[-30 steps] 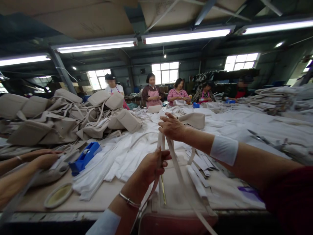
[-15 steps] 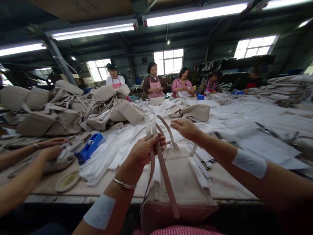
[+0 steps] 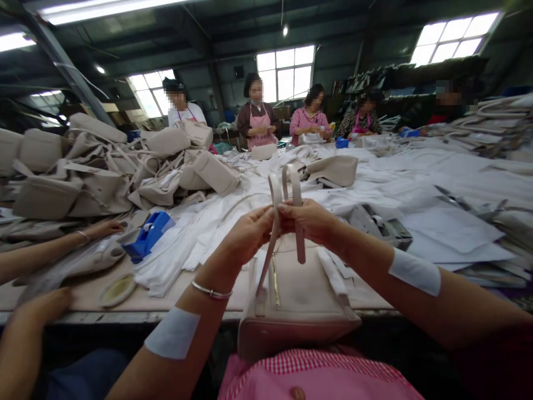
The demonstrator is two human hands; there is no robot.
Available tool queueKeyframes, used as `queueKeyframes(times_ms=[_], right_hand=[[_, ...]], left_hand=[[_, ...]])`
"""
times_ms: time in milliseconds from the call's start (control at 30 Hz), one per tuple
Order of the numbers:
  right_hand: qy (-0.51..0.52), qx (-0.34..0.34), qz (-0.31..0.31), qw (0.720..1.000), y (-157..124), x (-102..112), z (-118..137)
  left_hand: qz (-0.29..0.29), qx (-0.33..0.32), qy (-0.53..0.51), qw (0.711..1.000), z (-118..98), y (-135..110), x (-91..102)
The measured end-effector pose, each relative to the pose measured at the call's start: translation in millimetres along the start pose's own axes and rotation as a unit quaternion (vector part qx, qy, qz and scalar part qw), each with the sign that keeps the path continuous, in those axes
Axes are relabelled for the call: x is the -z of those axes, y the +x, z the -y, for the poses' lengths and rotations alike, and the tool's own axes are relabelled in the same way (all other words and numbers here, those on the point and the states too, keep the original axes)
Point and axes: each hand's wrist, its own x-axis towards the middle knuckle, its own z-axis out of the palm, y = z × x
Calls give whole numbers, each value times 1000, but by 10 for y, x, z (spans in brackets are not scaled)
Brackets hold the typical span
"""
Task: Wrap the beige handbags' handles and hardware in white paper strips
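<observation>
A beige handbag (image 3: 306, 283) with a gold zip on its face lies tilted at the table edge, against the pink apron (image 3: 266, 378). Above it, my left hand (image 3: 250, 233) pinches a pale strap (image 3: 275, 191) that loops up and runs down to the bag's left side. My right hand (image 3: 310, 219) is closed on the looped strap end (image 3: 300, 244), which hangs down in front of the bag. Both hands meet fingertip to fingertip; the exact grip between them is partly hidden. White paper wrapping (image 3: 331, 269) covers part of the bag's right side.
At left are a blue tape dispenser (image 3: 150, 236), a tape roll (image 3: 117, 291) and a co-worker's hand (image 3: 104, 229) on another bag. Piled bags (image 3: 50, 194) stand behind. A grey dispenser (image 3: 381, 225) and white sheets (image 3: 453, 228) lie right. Several people work across the table.
My right hand has come in from the right and taken hold of the strap beside my left hand. The strap end has risen off the bag's front. The view has tilted down.
</observation>
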Motion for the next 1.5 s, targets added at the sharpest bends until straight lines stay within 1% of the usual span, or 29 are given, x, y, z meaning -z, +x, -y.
queueKeyframes(times_ms=[33,100,167,233,267,333,400,467,533,633,700,800,900,1000,1067,1133,1200,1233,1267,1300,1333,1367,1400,1433,1467,1500], right_hand=[[10,10,-35,999,25,40,59],[24,24,-94,995,68,112,128],[37,38,-134,990,97,152,140],[54,44,-150,986,105,146,115],[66,40,-150,986,100,126,94],[88,9,-134,987,73,63,41],[101,-28,-112,988,38,-9,-19],[106,-41,-96,989,12,-62,-80],[108,-35,-88,990,5,-84,-132],[110,-35,-77,990,11,-71,-190],[117,-42,-63,990,1,-59,-231],[113,-57,-17,992,-62,-60,-329],[50,-84,18,995,-154,-80,-467],[-5,-78,5,997,-231,-124,-594],[-2,-68,-7,998,-268,-169,-642],[12,-76,3,997,-293,-215,-657],[22,-86,12,996,-305,-238,-654],[26,-89,3,996,-307,-233,-657],[27,-88,-18,996,-306,-217,-669],[21,-91,-40,995,-306,-189,-693],[5,-99,-60,993,-308,-151,-733],[-23,-113,-75,990,-312,-105,-786],[-62,-134,-80,986,-320,-55,-850],[-109,-156,-79,979,-330,-2,-922],[-153,-176,-77,969,-341,51,-994],[-187,-190,-77,961,-352,102,-1064]], left_hand=[[3,29,51,998,89,-85,9],[-14,83,133,988,267,-239,13],[-31,121,165,978,406,-338,1],[-49,132,162,977,484,-365,-14],[-62,127,156,978,501,-355,-18],[-88,109,135,981,505,-310,-20],[-93,101,93,986,494,-268,-23],[-67,117,36,990,488,-255,-37],[-33,142,-13,989,494,-279,-59],[-7,176,-50,983,509,-350,-76],[-12,186,-51,981,510,-398,-70],[-35,178,-28,983,506,-449,-49],[-27,177,-17,984,541,-467,-24],[-12,177,-44,983,613,-463,-3],[-3,171,-60,983,632,-471,2],[14,163,-62,985,595,-503,9],[42,142,-34,988,513,-560,46],[50,118,4,992,472,-595,87],[45,83,55,994,442,-631,149],[24,41,113,993,429,-667,235],[-15,-1,170,985,439,-701,344],[-66,-34,217,973,471,-733,477],[-124,-50,254,958,522,-766,631],[-185,-48,287,939,583,-803,802],[-244,-31,317,916,647,-847,987],[-303,-8,353,885,702,-902,1182]])
